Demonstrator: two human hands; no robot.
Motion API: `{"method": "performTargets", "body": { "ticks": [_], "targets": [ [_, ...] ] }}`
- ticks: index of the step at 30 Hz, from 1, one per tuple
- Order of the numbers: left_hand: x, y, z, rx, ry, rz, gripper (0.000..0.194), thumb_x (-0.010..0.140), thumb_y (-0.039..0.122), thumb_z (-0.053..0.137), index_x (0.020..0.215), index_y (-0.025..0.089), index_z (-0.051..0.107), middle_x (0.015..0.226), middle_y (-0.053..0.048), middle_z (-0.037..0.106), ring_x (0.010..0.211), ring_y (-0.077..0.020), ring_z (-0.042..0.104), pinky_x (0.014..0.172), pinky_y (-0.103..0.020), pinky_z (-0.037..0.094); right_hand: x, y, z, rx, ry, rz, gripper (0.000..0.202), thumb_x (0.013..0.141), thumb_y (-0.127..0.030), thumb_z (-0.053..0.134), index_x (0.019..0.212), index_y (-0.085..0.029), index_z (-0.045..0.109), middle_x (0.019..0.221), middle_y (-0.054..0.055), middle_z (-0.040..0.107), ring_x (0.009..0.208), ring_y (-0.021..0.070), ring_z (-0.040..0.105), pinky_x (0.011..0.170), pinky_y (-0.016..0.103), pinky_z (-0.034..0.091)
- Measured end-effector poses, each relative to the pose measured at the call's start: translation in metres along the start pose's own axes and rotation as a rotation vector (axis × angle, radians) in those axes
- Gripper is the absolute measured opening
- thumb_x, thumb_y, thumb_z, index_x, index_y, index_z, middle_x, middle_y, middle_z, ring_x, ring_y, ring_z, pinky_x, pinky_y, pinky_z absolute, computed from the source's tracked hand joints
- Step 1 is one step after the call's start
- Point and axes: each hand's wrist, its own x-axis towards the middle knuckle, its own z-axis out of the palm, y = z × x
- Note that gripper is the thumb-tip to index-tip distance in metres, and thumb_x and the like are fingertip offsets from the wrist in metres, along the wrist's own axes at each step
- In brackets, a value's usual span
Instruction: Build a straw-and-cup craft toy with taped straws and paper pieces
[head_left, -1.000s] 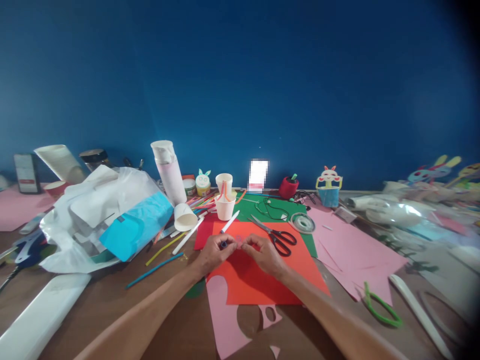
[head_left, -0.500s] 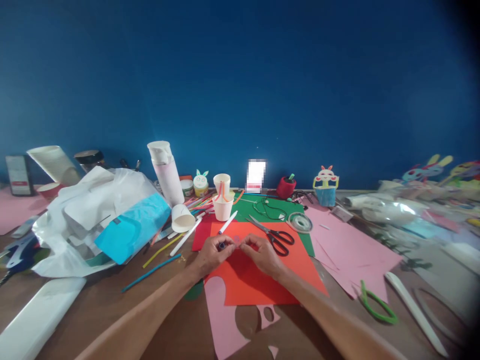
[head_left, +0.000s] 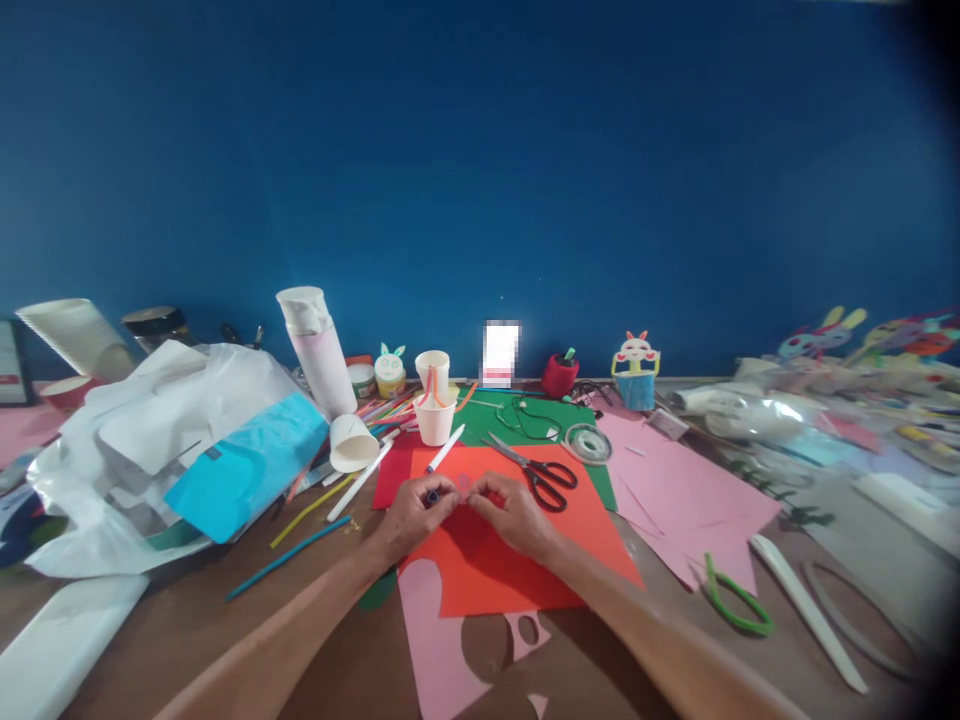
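Two tight pinches, left hand [head_left: 417,507] and right hand [head_left: 516,512], on pink piece [head_left: 463,488]

The pink piece [head_left: 463,486] between the left hand [head_left: 417,512] and right hand [head_left: 516,514] was too small to identify; the left edge cut off a white object [head_left: 71,645].

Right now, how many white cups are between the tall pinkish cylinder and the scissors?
3: one cup lies sideways by the cylinder, another cup stands upright beyond the left hand, and a third cup appears above it. Others may be nested inside.
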Motion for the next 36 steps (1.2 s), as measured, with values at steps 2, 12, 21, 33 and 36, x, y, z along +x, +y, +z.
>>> {"method": "performTargets", "body": {
  "ticks": [2, 12, 21, 33, 36],
  "targets": [
    [0.0001, -0.0004, 0.0001, -0.006, 0.001, 0.006, 0.015, 0.079, 0.024, 0.050, 0.071, 0.013, 0.058, 0.065, 0.000, 0.055, 0.063, -0.0109, 0.048, 0.060, -0.021, 0.037, -0.0002, -0.0002, 0.0000, -0.004, -0.001, -0.008, 0.014, 0.081, -0.026, 0.049, 0.074, -0.017, 0.058, 0.071, 0.000, 0.059, 0.068, 0.0118, 0.053, 0.064, 0.022, 0.039],
    [0.0003, 0.0016, 0.0002, -0.003, -0.001, 0.002, 0.014, 0.078, 0.023, 0.051, 0.070, 0.014, 0.058, 0.065, 0.000, 0.056, 0.063, -0.0110, 0.048, 0.059, -0.021, 0.037, -0.0002, 0.0021, 0.0006, -0.009, 0.003, 0.008, 0.016, 0.081, -0.027, 0.050, 0.074, -0.017, 0.059, 0.071, 0.000, 0.060, 0.067, 0.0120, 0.053, 0.063, 0.022, 0.039],
    [0.0002, 0.0027, -0.0001, -0.007, 0.009, -0.015, 0.015, 0.077, 0.026, 0.052, 0.071, 0.013, 0.059, 0.066, -0.001, 0.057, 0.063, -0.0116, 0.049, 0.059, -0.021, 0.038, -0.0004, 0.0021, 0.0004, -0.024, 0.008, 0.014, 0.017, 0.081, -0.028, 0.050, 0.075, -0.016, 0.060, 0.071, 0.001, 0.061, 0.067, 0.0121, 0.053, 0.063, 0.022, 0.040],
    [-0.0002, 0.0025, -0.0004, -0.022, 0.011, -0.010, 0.016, 0.077, 0.026, 0.052, 0.071, 0.013, 0.059, 0.066, -0.001, 0.057, 0.064, -0.0119, 0.049, 0.060, -0.021, 0.038, 0.0003, 0.0014, 0.0000, -0.009, 0.018, 0.019, 0.014, 0.080, -0.025, 0.051, 0.075, -0.016, 0.061, 0.071, 0.001, 0.061, 0.068, 0.0125, 0.054, 0.065, 0.023, 0.040],
    [-0.0005, 0.0011, -0.0003, -0.014, 0.013, -0.002, 0.016, 0.077, 0.026, 0.052, 0.071, 0.014, 0.059, 0.066, -0.001, 0.057, 0.064, -0.0119, 0.049, 0.060, -0.022, 0.038, 0.0004, 0.0027, 0.0010, -0.007, 0.022, 0.020, 0.014, 0.080, -0.025, 0.051, 0.075, -0.016, 0.060, 0.071, 0.000, 0.061, 0.068, 0.0123, 0.054, 0.065, 0.022, 0.040]
  ]
}}
